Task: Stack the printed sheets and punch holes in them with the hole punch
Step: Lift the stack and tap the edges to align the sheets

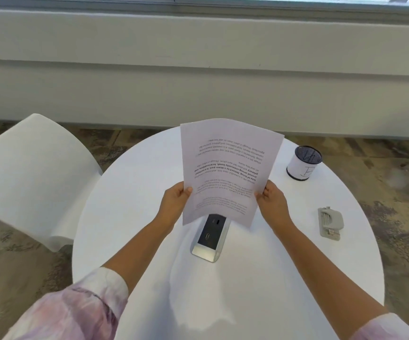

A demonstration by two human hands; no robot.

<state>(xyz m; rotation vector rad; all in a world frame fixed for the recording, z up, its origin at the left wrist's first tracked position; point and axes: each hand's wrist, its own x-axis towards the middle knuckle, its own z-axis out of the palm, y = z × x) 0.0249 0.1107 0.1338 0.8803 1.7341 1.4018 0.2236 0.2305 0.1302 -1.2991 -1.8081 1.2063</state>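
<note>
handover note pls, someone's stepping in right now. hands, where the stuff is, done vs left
Left hand and right hand: each grips a side edge of the printed sheets, held up above the table, print upside down to the wearer.
Hole punch: lying on the table to the right, untouched, apart from the hands.
Power outlet box sits under the sheets' lower edge; pen cup far right.
Done: sheets gathered in hand.
Left: square the stack, feed its edge into the punch, press.

Printed sheets [225, 168] held upright; hole punch [330, 223] flat, apart.
</note>
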